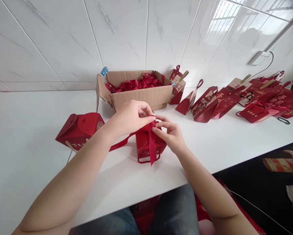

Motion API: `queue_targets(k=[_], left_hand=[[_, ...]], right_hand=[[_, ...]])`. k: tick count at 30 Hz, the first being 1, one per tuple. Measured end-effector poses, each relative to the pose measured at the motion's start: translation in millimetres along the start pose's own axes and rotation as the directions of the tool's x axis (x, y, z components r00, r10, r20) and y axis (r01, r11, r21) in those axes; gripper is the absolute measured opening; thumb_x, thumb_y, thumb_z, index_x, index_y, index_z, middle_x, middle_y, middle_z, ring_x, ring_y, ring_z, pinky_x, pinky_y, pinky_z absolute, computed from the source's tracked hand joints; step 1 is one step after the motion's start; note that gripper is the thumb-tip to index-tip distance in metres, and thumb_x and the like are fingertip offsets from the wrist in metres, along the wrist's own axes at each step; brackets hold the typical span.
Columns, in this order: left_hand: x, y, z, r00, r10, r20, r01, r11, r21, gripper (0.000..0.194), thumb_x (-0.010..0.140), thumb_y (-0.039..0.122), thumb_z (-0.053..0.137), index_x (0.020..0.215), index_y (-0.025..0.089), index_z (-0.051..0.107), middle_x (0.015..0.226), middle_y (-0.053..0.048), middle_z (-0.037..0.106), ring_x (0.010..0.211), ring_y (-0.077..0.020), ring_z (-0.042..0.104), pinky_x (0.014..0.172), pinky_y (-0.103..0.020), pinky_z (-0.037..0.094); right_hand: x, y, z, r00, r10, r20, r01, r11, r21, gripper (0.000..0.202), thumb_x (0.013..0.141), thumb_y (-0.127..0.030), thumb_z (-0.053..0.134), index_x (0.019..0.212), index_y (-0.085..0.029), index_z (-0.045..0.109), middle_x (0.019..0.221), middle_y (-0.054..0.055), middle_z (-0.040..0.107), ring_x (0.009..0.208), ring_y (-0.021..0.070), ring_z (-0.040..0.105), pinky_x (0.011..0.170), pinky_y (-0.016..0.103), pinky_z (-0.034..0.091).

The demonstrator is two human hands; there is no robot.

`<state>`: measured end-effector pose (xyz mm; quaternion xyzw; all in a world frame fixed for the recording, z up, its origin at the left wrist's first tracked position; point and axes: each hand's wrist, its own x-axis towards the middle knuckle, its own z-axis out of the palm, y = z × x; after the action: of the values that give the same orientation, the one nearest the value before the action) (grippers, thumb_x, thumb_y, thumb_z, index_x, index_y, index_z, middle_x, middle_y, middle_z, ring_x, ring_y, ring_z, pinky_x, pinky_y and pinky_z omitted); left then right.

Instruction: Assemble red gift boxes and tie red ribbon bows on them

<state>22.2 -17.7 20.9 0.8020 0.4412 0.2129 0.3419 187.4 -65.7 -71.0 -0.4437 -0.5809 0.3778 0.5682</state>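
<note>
1. While the left hand pinches the red ribbon between thumb and fingertips, its remaining fingers curl inward over the small red box
2. Right hand: partly open, fingers bent and slightly parted; the thumb tip touches the ribbon just nearer than the left thumb; whether the fingers close on the ribbon cannot be told
3. Forearms: the left reaches from near left, passing in front of the larger red box; the right reaches from near right; both hands meet above the small red box
4. Small red box: rests on the white table, on the near side of the cardboard carton
5. Ribbon: one end hangs over the box's near face; another length runs left toward the left forearm
</note>
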Motion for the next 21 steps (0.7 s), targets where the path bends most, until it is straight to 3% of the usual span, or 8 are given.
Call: queue_targets(k=[5,9,13,21], left_hand=[[3.4,-2.8,0.0,0.994,0.004,0.109,-0.006,1.0,0.018,0.021,0.072,0.031,0.069,0.09,0.023,0.066,0.084,0.001,0.073,0.077,-0.0173,0.068,0.066,-0.028,0.052],[4.6,-3.9,1.8,0.995,0.041,0.091,-0.043,0.999,0.019,0.011,0.074,0.026,0.067,0.083,0.021,0.066,0.081,0.001,0.072,0.074,-0.0154,0.067,0.065,-0.026,0.051],[4.8,-4.8,3.4,0.997,0.041,0.07,-0.042,0.999,0.017,0.012,0.074,0.026,0.066,0.084,0.02,0.066,0.08,0.001,0.072,0.071,-0.0149,0.066,0.061,-0.026,0.05],[4.9,-5.6,-1.2,0.995,0.024,0.099,-0.026,0.999,0.019,0.02,0.072,0.031,0.068,0.088,0.02,0.063,0.085,-0.001,0.072,0.075,-0.0163,0.065,0.065,-0.027,0.05]], right_hand=[[-0.6,0.8,-0.9,1.0,0.005,0.008,-0.005,1.0,0.002,0.007,0.08,-0.029,0.07,0.079,-0.026,0.075,0.123,0.004,0.062,0.114,0.024,0.06,0.103,0.042,0.045],[-0.4,1.9,-0.8,1.0,-0.001,-0.008,0.001,0.999,0.041,0.007,0.079,-0.029,0.07,0.084,-0.024,0.072,0.116,0.005,0.066,0.12,0.0244,0.057,0.103,0.043,0.045],[-1.5,1.4,1.9,0.998,0.001,-0.069,0.007,0.993,0.115,0.024,0.074,-0.03,0.075,0.093,-0.024,0.062,0.096,0.003,0.071,0.109,0.0227,0.064,0.1,0.043,0.047],[-2.4,-2.4,3.7,0.994,0.038,-0.1,-0.052,0.989,-0.136,0.018,0.073,-0.037,0.074,0.086,-0.026,0.069,0.079,0.003,0.075,0.116,0.0288,0.061,0.104,0.053,0.039]])
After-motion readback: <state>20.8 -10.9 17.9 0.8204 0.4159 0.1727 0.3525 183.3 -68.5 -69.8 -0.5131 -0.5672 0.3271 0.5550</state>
